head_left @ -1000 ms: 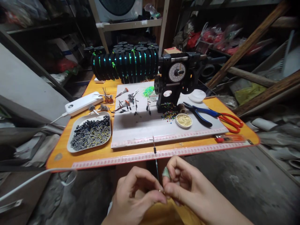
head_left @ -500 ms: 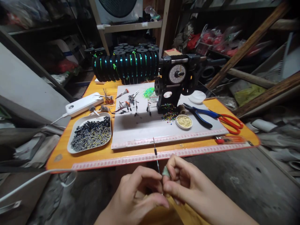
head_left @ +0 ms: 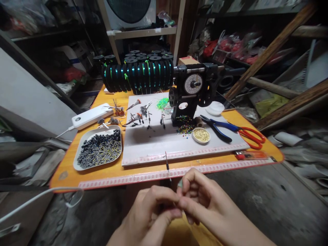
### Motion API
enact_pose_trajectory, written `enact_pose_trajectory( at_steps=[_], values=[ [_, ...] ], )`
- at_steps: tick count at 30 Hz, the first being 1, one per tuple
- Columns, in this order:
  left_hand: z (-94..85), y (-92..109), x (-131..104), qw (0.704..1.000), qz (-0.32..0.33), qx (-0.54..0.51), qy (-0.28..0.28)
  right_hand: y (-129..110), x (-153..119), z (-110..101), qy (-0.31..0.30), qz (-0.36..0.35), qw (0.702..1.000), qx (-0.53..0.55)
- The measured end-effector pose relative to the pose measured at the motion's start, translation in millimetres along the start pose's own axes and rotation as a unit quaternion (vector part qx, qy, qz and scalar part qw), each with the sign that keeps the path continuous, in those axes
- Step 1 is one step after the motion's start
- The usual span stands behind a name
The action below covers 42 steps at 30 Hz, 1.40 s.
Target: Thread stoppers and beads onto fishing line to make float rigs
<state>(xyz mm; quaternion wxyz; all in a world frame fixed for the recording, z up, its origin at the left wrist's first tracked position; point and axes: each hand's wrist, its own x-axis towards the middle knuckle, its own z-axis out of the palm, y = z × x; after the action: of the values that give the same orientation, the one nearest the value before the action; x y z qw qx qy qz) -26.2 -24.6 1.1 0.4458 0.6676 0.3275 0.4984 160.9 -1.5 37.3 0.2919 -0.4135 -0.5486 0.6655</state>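
From the head view, it's fingertip work at the near end of a thin dark strand [head_left: 166,158], which runs from the front strip of the white board [head_left: 156,141], over the edge of the table [head_left: 112,175], down behind the fingers. The left hand [head_left: 153,212] curls in, thumb and index tips slightly apart; the right hand [head_left: 205,201] bends its fingers towards its thumb, tips meeting the left's. What either actually grips is hidden, so I can't tell! Looks like a tying or fastening step; the next move, I'd judge, calls for a fine pinch and an even pull. And the strand's long axis? Away from the body, far end leaning slightly left, its black sleeve [head_left: 167,166] lying lengthwise along it.
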Motion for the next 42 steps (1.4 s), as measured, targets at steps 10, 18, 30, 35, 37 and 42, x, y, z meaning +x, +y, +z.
enact_pose_trajectory(
  at_steps=[10, 18, 30, 35, 37, 42],
  values=[
    [14.4, -7.2, 0.2, 0.973, -0.076, -0.140, 0.166, 3.2, -9.3, 5.5, 0.088, -0.169, 0.947, -0.257],
    [15.0, -7.5, 3.8, 0.978, -0.054, -0.112, 0.165, -4.7, -8.8, 2.3, 0.085, -0.245, 0.907, -0.331],
    [7.7, -8.8, 32.2, 0.980, 0.125, 0.148, -0.042, -22.5, -13.3, -19.3, 0.040, -0.098, 0.974, -0.203],
    [-2.1, -0.4, 46.5, 0.945, 0.234, 0.227, -0.020, -29.5, -6.5, -26.2, -0.024, -0.045, 0.998, -0.022],
    [-8.3, 3.7, 48.7, 0.933, 0.262, 0.245, -0.032, -31.0, -3.3, -28.4, -0.056, -0.032, 0.997, 0.038],
    [-17.9, 7.0, 47.5, 0.925, 0.287, 0.238, -0.069, -27.1, 3.3, -31.5, -0.099, -0.010, 0.990, 0.101]
  ],
)
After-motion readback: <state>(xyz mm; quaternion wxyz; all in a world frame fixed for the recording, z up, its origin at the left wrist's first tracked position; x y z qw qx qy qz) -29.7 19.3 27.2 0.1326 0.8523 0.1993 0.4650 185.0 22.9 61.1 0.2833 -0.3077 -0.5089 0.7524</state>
